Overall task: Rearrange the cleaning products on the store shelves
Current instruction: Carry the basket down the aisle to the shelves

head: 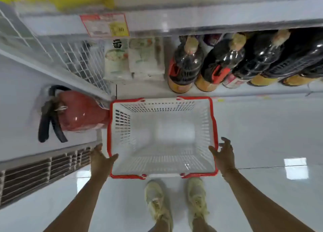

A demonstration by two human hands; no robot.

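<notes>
Basket: white slotted plastic shopping basket with red rim (213,126), on the pale floor, centre.
Left hand (100,159): fingers spread, thumb touching the near-left rim.
Right hand (224,154): fingers apart, at the near-right rim.
Shelf, far right: dark plastic bottles (185,65).
Left: red fire extinguisher (80,111).

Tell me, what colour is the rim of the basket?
Red, around the white basket, seen in the head view.

A red fire extinguisher (76,111) stands just left of the white basket (162,163), pale shoes (176,202) are just below it, and dark bottles (232,63) stand beyond it.
</notes>
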